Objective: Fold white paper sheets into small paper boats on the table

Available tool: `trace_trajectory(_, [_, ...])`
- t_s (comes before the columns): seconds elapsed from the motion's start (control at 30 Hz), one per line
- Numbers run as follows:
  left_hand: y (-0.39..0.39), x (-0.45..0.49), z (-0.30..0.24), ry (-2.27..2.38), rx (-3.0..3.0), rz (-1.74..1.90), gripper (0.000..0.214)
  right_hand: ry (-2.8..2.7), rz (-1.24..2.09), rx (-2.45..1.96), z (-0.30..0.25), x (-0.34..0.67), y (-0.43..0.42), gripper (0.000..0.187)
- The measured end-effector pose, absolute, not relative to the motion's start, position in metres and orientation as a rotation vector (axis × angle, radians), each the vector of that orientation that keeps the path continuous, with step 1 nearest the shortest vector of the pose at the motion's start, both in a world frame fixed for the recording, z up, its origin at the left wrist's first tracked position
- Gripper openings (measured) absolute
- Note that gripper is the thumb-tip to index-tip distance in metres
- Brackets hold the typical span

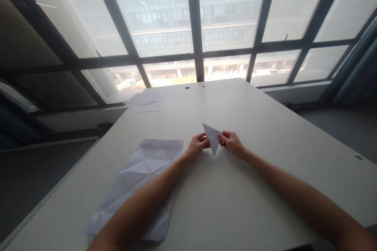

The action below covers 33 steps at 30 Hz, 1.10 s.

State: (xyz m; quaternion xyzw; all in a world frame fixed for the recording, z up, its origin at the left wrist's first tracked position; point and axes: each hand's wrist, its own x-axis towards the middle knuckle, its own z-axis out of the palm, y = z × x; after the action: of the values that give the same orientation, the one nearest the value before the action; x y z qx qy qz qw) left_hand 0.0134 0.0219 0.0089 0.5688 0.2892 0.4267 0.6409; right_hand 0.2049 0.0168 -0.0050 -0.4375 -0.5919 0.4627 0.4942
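Note:
A small folded paper triangle [212, 136], white and flat-faced, is held up just above the table between both hands. My left hand [198, 146] pinches its left edge, the fingers partly hidden behind the paper. On the other side, my right hand [232, 143] grips the right corner between thumb and fingers. Left of the hands lies a large creased paper sheet [144, 170] with a pattern of triangular folds; my left forearm passes over it and covers part of it.
The long white table [250, 117] reaches toward tall windows with dark frames. Several loose paper sheets [147, 104] lie at its far left. A dark round hole [187, 88] is near the far edge. A blue curtain [353, 66] hangs at the right.

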Motion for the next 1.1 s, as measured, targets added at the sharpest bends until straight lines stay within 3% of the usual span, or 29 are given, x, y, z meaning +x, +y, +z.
trace_trajectory(0.1, [0.02, 0.014, 0.01, 0.683, 1.326, 0.992, 0.049, -1.428, 1.068, -1.079, -0.007, 0.203, 0.018, 0.036])
trace_trajectory(0.2, [0.018, 0.017, 0.01, 0.75, 1.361, 1.036, 0.048, -1.409, 0.779, -1.108, -0.008, 0.198, 0.015, 0.042])
trace_trajectory(0.33, [0.015, 0.02, 0.011, 0.817, 1.418, 1.094, 0.049, -1.573, 0.439, -1.154, -0.002, 0.19, 0.004, 0.031])
trace_trajectory(0.5, [0.008, 0.021, 0.014, 0.869, 1.643, 1.13, 0.041, -1.742, 0.383, -1.235, 0.006, 0.181, -0.007, 0.05])
trace_trajectory(0.77, [0.007, 0.021, 0.014, 1.014, 1.69, 1.344, 0.029, -1.713, 0.255, -1.383, 0.006, 0.187, -0.004, 0.044])
trace_trajectory(1.1, [0.022, 0.017, 0.006, 0.771, 1.258, 1.324, 0.038, -1.5, 0.826, -0.982, -0.006, 0.203, 0.015, 0.044])
